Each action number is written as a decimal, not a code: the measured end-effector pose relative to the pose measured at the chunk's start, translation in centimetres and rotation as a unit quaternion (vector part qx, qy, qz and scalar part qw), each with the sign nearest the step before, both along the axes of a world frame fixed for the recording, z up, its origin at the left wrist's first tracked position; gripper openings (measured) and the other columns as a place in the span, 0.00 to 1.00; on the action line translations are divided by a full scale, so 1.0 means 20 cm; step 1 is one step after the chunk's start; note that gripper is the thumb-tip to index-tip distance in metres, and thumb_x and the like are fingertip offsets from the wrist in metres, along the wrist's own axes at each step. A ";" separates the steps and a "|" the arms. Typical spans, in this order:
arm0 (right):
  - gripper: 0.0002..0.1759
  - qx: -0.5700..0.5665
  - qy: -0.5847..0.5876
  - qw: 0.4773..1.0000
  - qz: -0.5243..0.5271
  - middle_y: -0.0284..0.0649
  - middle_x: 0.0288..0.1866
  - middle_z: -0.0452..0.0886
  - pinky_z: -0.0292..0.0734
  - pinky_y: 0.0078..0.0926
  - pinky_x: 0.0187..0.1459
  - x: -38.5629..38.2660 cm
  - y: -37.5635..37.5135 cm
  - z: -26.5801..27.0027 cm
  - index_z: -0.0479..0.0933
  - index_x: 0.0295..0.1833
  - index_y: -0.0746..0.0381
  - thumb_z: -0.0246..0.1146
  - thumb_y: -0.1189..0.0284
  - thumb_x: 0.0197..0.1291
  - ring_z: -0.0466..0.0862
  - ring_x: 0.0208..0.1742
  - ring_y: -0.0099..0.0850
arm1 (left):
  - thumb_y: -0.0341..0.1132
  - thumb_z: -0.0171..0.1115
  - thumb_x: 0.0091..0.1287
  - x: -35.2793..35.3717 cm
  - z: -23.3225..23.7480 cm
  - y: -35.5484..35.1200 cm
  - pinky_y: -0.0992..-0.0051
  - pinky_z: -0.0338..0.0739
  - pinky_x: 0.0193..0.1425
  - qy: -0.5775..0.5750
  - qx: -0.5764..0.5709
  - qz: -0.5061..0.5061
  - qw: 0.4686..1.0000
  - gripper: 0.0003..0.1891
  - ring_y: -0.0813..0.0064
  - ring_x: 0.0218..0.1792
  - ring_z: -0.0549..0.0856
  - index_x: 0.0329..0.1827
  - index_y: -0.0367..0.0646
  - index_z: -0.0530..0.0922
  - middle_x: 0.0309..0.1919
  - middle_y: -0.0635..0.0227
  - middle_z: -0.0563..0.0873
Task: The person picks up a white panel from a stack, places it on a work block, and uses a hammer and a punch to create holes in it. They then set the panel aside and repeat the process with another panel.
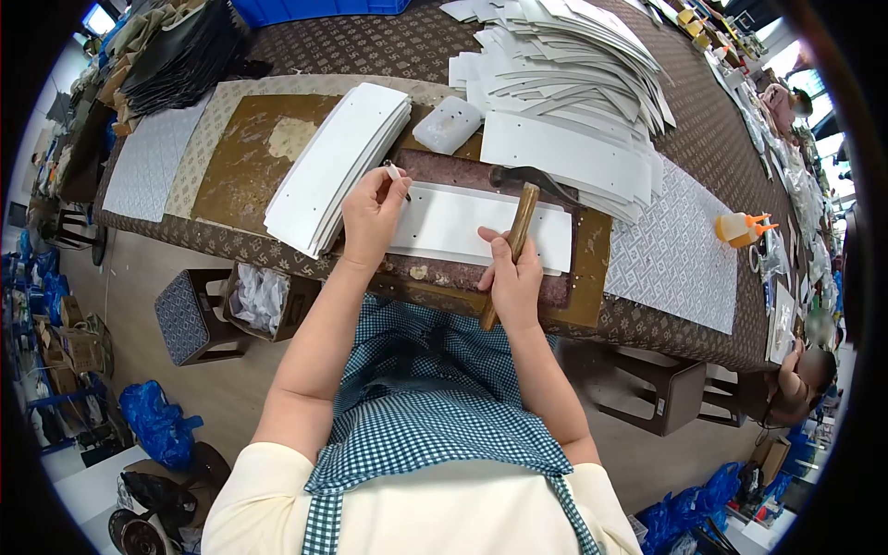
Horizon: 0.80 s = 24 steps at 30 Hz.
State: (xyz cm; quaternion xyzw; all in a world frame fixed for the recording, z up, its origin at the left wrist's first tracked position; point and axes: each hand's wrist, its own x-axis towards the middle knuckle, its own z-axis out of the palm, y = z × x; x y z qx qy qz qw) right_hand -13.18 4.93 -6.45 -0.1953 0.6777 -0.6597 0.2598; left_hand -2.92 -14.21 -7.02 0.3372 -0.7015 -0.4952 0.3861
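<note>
My right hand [514, 282] is wrapped round the wooden handle of a hammer [524, 215], whose dark curved head lies over the far edge of a white sheet. Pinched in my left hand [370, 211] is a short punch [393, 171] with a white grip; its dark tip points down near the sheet's left end. The white sheet [446, 220] lies flat on a worn reddish pad [430, 168] in front of me. Left of it, close to my left hand, is a stack of white sheets [338, 166] with small dark marks near their ends.
A large fanned pile of white sheets [564, 139] lies at the back right, beside a clear plastic packet [448, 125]. Orange-tipped glue bottles [743, 228] stand to the right. Stools [652, 393] are below the table edge. Another person [800, 375] sits at far right.
</note>
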 end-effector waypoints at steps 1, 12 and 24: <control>0.13 -0.003 0.000 1.000 0.002 0.45 0.52 0.87 0.75 0.20 0.21 0.00 0.00 0.00 0.70 0.48 0.67 0.56 0.66 0.76 0.78 0.17 0.22 | 0.35 0.68 0.71 -0.01 0.00 0.00 0.84 0.74 0.40 0.003 -0.008 -0.001 1.000 0.11 0.88 0.33 0.77 0.47 0.35 0.84 0.32 0.77 0.84; 0.14 -0.001 -0.013 1.000 0.001 0.44 0.52 0.87 0.74 0.20 0.20 0.00 0.00 0.01 0.69 0.48 0.67 0.56 0.65 0.76 0.78 0.16 0.22 | 0.31 0.68 0.69 -0.03 0.02 0.02 0.81 0.77 0.40 -0.014 -0.060 -0.029 0.998 0.10 0.82 0.33 0.83 0.48 0.35 0.85 0.35 0.67 0.87; 0.10 0.047 0.083 0.973 0.211 0.30 0.23 0.74 0.67 0.16 0.20 -0.12 -0.07 0.65 0.75 0.45 0.66 0.60 0.68 0.73 0.72 0.17 0.15 | 0.30 0.69 0.64 -0.07 -0.06 -0.01 0.72 0.79 0.36 -0.008 -0.169 -0.053 0.984 0.06 0.65 0.31 0.84 0.42 0.39 0.85 0.33 0.62 0.85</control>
